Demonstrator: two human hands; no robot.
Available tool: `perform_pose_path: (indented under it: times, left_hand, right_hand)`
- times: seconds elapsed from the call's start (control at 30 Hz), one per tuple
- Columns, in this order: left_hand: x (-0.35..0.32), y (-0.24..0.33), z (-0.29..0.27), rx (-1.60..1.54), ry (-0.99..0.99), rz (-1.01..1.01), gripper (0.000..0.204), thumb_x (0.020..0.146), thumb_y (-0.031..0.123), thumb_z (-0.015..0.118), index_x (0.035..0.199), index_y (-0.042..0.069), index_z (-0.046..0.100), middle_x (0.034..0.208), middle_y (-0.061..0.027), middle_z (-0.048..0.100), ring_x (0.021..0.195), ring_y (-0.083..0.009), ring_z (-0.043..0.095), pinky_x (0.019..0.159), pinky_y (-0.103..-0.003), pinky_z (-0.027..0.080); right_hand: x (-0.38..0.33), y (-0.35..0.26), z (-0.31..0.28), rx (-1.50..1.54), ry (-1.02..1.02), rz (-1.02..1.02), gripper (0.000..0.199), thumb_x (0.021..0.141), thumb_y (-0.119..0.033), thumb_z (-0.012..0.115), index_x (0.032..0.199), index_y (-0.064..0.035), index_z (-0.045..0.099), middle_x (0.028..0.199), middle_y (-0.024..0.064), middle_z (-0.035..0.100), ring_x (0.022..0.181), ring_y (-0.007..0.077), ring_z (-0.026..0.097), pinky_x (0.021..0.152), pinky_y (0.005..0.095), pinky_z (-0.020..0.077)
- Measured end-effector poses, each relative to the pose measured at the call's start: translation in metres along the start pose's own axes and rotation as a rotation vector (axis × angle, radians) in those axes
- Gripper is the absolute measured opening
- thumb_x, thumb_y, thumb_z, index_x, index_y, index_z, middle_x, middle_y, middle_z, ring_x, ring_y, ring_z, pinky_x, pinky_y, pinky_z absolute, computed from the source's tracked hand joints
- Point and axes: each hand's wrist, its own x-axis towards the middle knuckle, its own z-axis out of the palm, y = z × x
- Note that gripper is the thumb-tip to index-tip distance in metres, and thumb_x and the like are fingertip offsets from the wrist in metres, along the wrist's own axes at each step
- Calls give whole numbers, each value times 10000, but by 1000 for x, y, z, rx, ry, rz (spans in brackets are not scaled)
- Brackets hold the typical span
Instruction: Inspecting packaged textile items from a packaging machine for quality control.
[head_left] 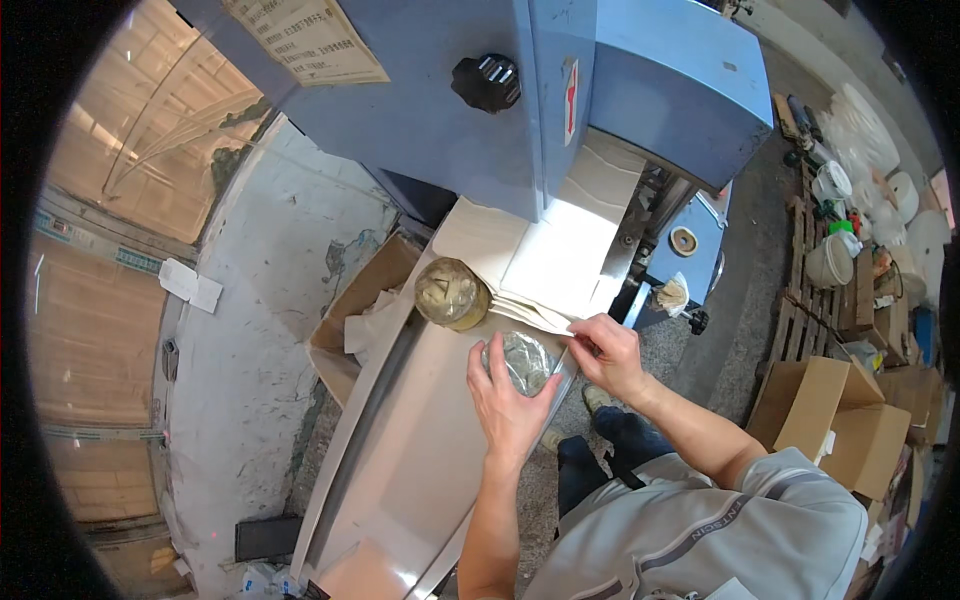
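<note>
My left hand [508, 405] curls round the side of a round, shiny, clear-topped thing [524, 360] on the pale metal table [425, 440]; its exact kind I cannot make out. Just beyond stands a second round thing [452, 292], clear-topped with yellowish sides, beside a fanned stack of cream paper sheets [548, 262]. The sheets stretch back under the blue machine [430, 120]. At their near right corner, my right hand [608, 354] pinches the sheets' edge between thumb and fingers. The fingers partly hide how many sheets are held.
A black knob [486, 82] sticks out of the machine's front. Left of the table, an open cardboard box [345, 345] holds white paper. A blue side plate bears a small ring-shaped roll [683, 241]. At right are a wooden pallet [795, 290] and another open cardboard box [835, 425].
</note>
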Motion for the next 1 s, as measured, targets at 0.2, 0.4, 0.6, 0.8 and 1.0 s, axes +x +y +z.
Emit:
perform_pose_path:
  times: [0.2,0.4,0.6,0.8,1.0]
  left_hand:
    - [3,-1,4,11,-5,-17,957,610,262,898,1399,41,404,1380,-246,391,1259,-426,429,1058,-486,386]
    - [35,20,23,142,7,69,899,680,228,841,1431,47,382,1447,-272,311,1329,-503,333,1093,-513,338]
    - [-44,37,-24,-1953,-243,-478,773,882,391,722,1441,-5,365,1450,-136,460,1321,-292,468,1085,-421,377]
    - [-65,57,-34,-1101,-266,-411,492,925,195,693,1311,-31,489,1272,-114,567,1180,-180,541,997,-345,435]
    - [-72,51,-31,-754,-74,-193,482,1049,202,381,1458,-50,348,1409,-239,480,1292,-308,497,1059,-365,390]
  right_hand:
    - [1,-10,-8,28,56,77,151,784,18,705,911,-25,634,921,117,643,663,211,649,573,300,520]
    - [1,-26,-40,97,229,-199,278,807,105,666,1037,-12,562,1028,172,679,905,253,673,781,312,534]
    - [-23,-53,-61,239,-9,-323,305,740,117,681,986,-33,579,1081,199,660,915,295,671,776,344,542]
    - [-53,-50,-44,308,-143,-338,289,695,98,704,928,-29,590,1073,184,663,944,346,668,791,397,550]
    - [-48,-73,-44,325,-311,-198,236,771,2,694,997,-22,632,1197,177,618,1111,353,601,925,410,494]
